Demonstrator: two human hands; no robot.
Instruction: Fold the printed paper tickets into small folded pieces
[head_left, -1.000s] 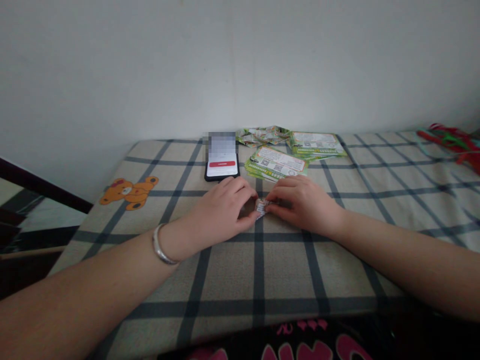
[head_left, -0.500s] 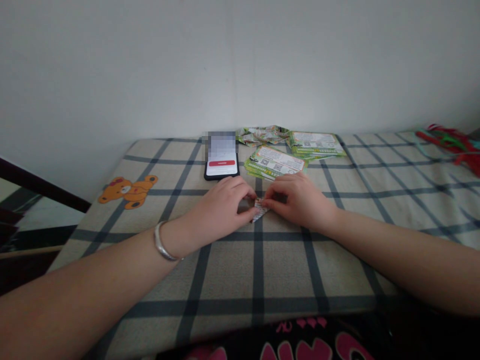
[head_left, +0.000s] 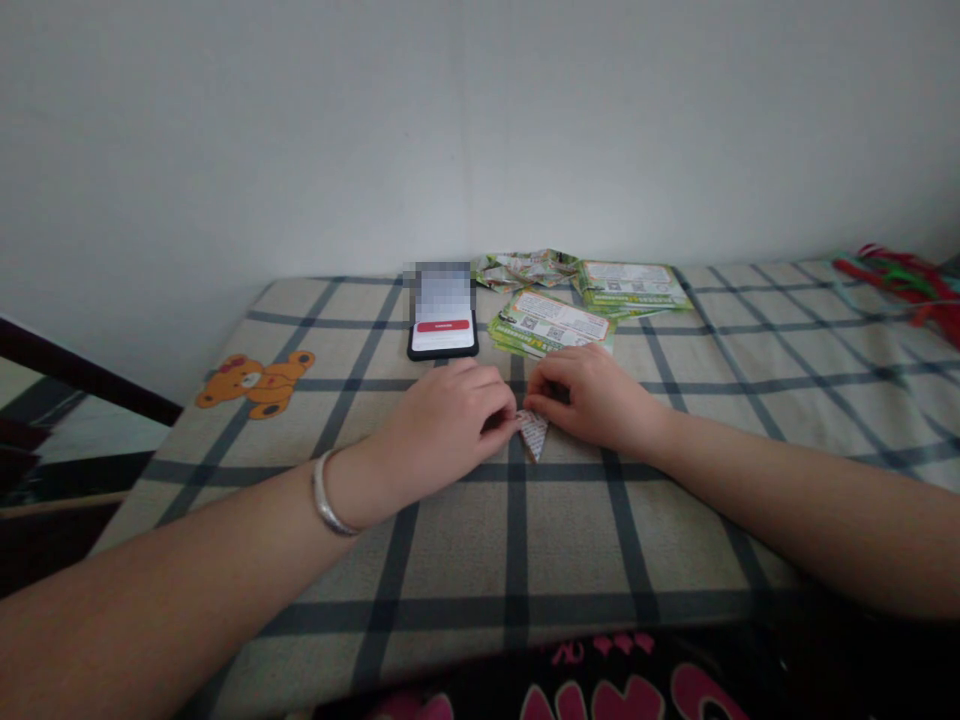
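Observation:
A small folded piece of printed paper (head_left: 534,436), white with rows of tiny text, is held between my two hands over the table. Its visible part is a triangle with the point toward me. My left hand (head_left: 457,415), with a silver bangle at the wrist, pinches its left corner between thumb and fingers. From the other side, my right hand (head_left: 596,400) grips the upper right corner, thumb against index finger. Just beyond the hands lies a loose stack of green-and-white printed leaflets (head_left: 559,322).
A phone (head_left: 442,340) with a lit screen lies left of the leaflets. Folded paper pieces (head_left: 525,268) and another leaflet stack (head_left: 637,285) are by the wall. A bear cutout (head_left: 255,385) is at left, red and green cords (head_left: 907,285) at far right, on the checked tablecloth (head_left: 465,560).
The folded paper has turned and come slightly toward me, so its point now faces me and more of it shows. Both hands have shifted only a little.

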